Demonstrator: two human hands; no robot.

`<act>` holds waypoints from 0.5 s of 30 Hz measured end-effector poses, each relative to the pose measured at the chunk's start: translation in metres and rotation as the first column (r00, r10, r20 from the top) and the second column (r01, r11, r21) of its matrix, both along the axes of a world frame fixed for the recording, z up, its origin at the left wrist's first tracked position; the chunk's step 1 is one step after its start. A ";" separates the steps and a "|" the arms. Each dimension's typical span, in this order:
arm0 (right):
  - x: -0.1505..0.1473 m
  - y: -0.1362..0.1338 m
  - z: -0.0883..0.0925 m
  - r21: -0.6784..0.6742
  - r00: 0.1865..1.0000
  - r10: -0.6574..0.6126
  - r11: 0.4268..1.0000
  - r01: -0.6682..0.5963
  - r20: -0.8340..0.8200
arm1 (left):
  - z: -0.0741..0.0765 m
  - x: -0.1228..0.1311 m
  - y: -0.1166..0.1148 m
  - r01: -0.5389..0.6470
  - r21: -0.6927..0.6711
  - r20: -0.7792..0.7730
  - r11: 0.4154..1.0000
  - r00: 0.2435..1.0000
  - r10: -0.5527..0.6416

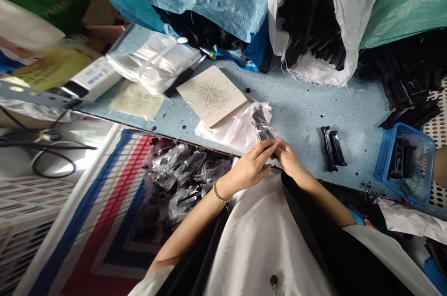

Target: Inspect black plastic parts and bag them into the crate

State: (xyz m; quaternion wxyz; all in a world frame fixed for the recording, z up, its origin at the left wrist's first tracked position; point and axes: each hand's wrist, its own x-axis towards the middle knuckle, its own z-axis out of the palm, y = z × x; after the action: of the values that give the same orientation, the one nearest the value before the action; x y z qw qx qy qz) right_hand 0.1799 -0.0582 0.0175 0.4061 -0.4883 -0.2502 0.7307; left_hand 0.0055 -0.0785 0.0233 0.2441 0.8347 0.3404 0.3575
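Both hands (248, 171) pinch a clear bag (267, 132) with a black part (259, 118) inside. A pale board (227, 103) lies near it — on the desk (293, 105).

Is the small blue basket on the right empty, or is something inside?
Not empty: the blue basket has black parts visible inside it.

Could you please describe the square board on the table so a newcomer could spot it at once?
Start at the blue table and find the crumpled white sheet beyond the left hand. The square board lies partly over that sheet. Unlike the clear plastic bags nearby, it is flat and pale, with a speckled patch in its middle.
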 end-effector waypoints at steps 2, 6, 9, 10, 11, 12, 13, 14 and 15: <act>0.000 -0.007 0.012 0.050 0.998 0.046 0.998 -0.044 -0.048 | 0.000 -0.002 -0.001 -0.098 0.042 -0.072 0.994 0.992 0.101; 0.007 -0.012 0.036 0.137 0.933 0.357 0.928 -0.348 -0.050 | 0.038 -0.028 -0.019 -0.238 -0.089 0.001 0.967 0.971 0.239; 0.026 -0.012 0.050 0.226 0.828 0.538 0.797 -0.561 0.158 | 0.082 -0.083 -0.047 -0.426 -0.353 -0.014 0.833 0.892 0.451; 0.037 -0.011 0.054 0.234 0.801 0.547 0.768 -0.596 0.245 | 0.090 -0.108 -0.057 -0.507 -0.455 -0.091 0.732 0.844 0.528; 0.051 -0.010 0.057 0.227 0.781 0.522 0.761 -0.608 0.343 | 0.092 -0.135 -0.067 -0.568 -0.519 -0.182 0.639 0.804 0.567; 0.068 -0.008 0.060 0.208 0.761 0.459 0.777 -0.594 0.459 | 0.087 -0.163 -0.077 -0.614 -0.558 -0.284 0.558 0.773 0.567; 0.086 -0.007 0.061 0.182 0.718 0.366 0.807 -0.562 0.592 | 0.075 -0.190 -0.086 -0.663 -0.565 -0.377 0.492 0.737 0.560; 0.106 -0.005 0.062 0.156 0.637 0.252 0.845 -0.512 0.729 | 0.056 -0.215 -0.095 -0.693 -0.557 -0.434 0.458 0.713 0.551; 0.127 -0.004 0.061 0.124 0.509 0.140 0.884 -0.451 0.849 | 0.033 -0.236 -0.103 -0.710 -0.533 -0.466 0.461 0.701 0.541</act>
State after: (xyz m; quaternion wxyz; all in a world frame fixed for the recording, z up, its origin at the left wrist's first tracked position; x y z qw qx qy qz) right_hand 0.3065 -0.0621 0.0784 0.1849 -0.6441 -0.6087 0.4248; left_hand -0.2304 -0.1814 0.0567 0.3402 0.5334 0.7552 0.1718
